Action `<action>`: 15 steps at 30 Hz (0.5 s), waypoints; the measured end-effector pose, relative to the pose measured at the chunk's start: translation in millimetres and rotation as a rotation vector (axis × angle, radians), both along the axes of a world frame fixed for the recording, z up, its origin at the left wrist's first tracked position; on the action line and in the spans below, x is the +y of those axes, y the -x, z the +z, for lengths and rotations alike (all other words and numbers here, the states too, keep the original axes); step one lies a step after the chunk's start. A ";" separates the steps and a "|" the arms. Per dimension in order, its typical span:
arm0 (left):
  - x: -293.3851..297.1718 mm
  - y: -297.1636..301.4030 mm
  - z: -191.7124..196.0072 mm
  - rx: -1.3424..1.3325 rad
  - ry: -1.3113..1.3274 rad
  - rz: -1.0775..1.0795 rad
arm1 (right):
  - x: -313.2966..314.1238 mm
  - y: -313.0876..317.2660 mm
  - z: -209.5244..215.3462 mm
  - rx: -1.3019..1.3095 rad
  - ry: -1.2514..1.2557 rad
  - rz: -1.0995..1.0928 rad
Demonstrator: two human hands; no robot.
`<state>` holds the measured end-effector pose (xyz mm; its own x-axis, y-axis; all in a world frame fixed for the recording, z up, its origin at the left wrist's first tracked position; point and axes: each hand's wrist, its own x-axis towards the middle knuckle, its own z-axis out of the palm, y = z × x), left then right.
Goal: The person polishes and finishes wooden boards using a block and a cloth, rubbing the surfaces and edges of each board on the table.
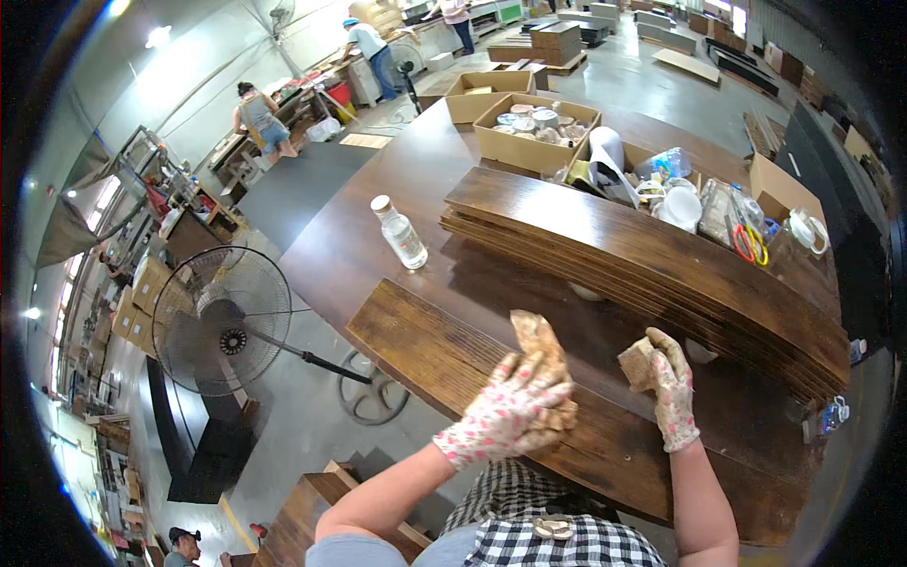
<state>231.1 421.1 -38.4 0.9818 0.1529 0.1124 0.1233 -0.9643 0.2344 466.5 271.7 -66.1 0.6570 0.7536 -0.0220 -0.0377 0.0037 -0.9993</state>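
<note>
Checked apron (605, 546), left hand (505, 411) (gloved) clamped on stained cloth (536, 335), brown board (425, 333) beneath — right hand (673, 386) clasps tan pad (637, 363).

At 10 o'clock, a pale wall (132, 90) and a glowing lamp (159, 37) are seen; at 9, bright windows (67, 326) and a pedestal fan (222, 318) are found. Grey floor (614, 85) is exposed at 1 o'clock, bounded at 2 by a corrugated wall (786, 40).

There are two gloves (501, 416) (674, 392), one cloth (535, 338), one sponge (637, 365)
</note>
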 end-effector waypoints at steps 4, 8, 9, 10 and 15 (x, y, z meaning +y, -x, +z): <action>-3.7 3.0 9.1 -0.022 0.081 -0.005 | -2.0 -1.1 -11.0 -0.033 -0.031 -0.036; 69.4 50.6 -28.7 -0.121 0.175 0.462 | -6.5 -6.0 -14.1 -0.067 -0.015 -0.073; 103.7 70.8 -39.5 -0.300 0.353 0.555 | -5.6 -4.3 -10.6 -0.053 -0.008 -0.093; 123.3 88.4 -30.8 -0.678 1.190 0.724 | -3.5 -5.4 -11.6 -0.033 -0.003 -0.107; 220.0 162.5 4.3 -0.418 0.166 1.014 | -0.8 -8.7 -12.5 -0.121 0.037 -0.145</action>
<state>68.5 641.0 -34.2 0.2826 0.9080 0.3093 0.7183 -0.4140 0.5591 475.3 270.8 -78.6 0.7581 0.6510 0.0373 0.0808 -0.0369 -0.9960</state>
